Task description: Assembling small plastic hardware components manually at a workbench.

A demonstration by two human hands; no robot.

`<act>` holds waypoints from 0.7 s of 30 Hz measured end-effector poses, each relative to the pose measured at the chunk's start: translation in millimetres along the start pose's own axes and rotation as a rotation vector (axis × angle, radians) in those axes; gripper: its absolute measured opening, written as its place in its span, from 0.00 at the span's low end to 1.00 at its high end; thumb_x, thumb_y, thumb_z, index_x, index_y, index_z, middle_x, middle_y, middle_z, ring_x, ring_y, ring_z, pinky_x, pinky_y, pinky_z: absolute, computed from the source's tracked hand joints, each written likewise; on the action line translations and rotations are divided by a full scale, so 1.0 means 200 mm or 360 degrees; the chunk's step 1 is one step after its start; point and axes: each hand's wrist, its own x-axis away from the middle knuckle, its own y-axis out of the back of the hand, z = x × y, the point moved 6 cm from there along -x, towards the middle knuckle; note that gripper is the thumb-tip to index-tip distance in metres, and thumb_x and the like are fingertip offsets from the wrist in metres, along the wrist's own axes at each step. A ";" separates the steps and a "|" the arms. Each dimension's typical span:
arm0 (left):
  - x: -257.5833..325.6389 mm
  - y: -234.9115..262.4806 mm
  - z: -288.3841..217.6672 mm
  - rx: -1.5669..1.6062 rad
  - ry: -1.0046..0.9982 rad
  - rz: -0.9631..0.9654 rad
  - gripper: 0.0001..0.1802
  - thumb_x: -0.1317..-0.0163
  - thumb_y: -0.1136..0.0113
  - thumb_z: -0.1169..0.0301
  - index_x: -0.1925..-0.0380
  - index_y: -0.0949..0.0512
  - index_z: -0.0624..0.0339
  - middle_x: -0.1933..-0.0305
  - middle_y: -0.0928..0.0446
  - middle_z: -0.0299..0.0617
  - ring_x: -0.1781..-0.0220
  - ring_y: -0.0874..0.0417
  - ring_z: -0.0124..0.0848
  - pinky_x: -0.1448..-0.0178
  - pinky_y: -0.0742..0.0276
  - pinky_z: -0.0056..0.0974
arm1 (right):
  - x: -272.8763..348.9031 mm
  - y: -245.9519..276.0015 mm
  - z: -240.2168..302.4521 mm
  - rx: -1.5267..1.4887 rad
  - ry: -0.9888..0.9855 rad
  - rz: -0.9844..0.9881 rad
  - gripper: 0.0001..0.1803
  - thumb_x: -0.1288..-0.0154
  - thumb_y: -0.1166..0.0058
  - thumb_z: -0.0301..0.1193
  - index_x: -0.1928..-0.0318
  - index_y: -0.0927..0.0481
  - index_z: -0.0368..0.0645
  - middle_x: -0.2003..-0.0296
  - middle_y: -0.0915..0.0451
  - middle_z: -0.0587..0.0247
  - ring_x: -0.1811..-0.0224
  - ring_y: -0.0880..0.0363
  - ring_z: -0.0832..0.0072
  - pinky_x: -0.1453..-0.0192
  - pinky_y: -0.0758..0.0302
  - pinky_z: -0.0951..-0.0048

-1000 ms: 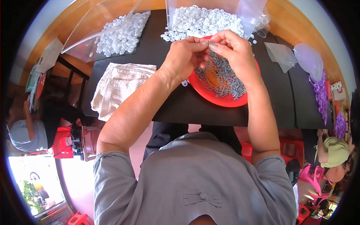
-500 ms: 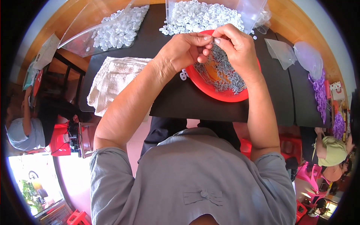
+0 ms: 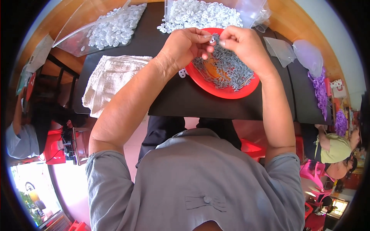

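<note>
My left hand (image 3: 185, 45) pinches a small white two-holed plastic piece (image 3: 212, 40) between thumb and forefinger; its other fingers curl loosely. Just to the right, my right hand (image 3: 243, 47) has thumb and forefinger drawn together, and whatever is between them is too small to make out. Both hands are above a round red dish (image 3: 227, 93). In the dish lies a heap of small grey screw-like pieces (image 3: 239, 73), with an orange-yellow patch of the bottom showing. A couple of white two-holed pieces (image 3: 182, 73) rest on the dark table beside the dish's left rim.
A pile of white pieces (image 3: 204, 15) spills from a clear bag at the far side. More fill a clear container (image 3: 115, 29) at far left. A folded whitish cloth (image 3: 111, 79) lies left. Plastic bags (image 3: 308, 56) and purple strands (image 3: 319, 90) are right. People sit at both sides.
My right hand has moved away from the left, leaving a gap between the fingertips. The white piece in my left fingers now shows. The whole view has shifted slightly.
</note>
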 end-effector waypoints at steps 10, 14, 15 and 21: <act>0.02 -0.01 -0.01 -0.0172 -0.0039 -0.0076 0.10 0.31 0.52 0.77 0.55 0.27 0.73 0.64 0.25 0.45 0.65 0.23 0.31 0.64 0.24 0.33 | 0.07 -0.14 -0.07 0.0816 0.0302 0.0041 0.04 0.44 0.43 0.28 0.68 0.22 0.42 0.67 0.20 0.61 0.65 0.20 0.57 0.62 0.26 0.58; 0.04 -0.03 -0.02 -0.0261 0.0005 -0.0027 0.09 0.31 0.52 0.77 0.56 0.26 0.72 0.64 0.25 0.44 0.66 0.23 0.31 0.63 0.24 0.34 | 0.05 -0.09 -0.03 0.0475 0.0317 0.0001 0.04 0.43 0.44 0.26 0.67 0.22 0.40 0.68 0.20 0.59 0.67 0.20 0.59 0.62 0.26 0.62; 0.04 -0.02 -0.02 -0.0263 0.0007 -0.0032 0.09 0.31 0.52 0.77 0.56 0.26 0.72 0.64 0.25 0.44 0.66 0.23 0.31 0.63 0.24 0.34 | 0.05 -0.09 -0.04 0.0339 0.0245 0.0017 0.03 0.42 0.44 0.25 0.67 0.21 0.40 0.70 0.20 0.61 0.69 0.21 0.65 0.63 0.27 0.67; 0.02 0.00 0.01 -0.0251 0.0038 -0.0113 0.08 0.31 0.49 0.76 0.59 0.26 0.71 0.66 0.24 0.44 0.70 0.23 0.31 0.68 0.25 0.34 | 0.07 -0.11 -0.11 -0.0627 -0.0120 -0.0082 0.03 0.35 0.45 0.25 0.64 0.21 0.37 0.73 0.24 0.72 0.70 0.28 0.84 0.65 0.32 0.80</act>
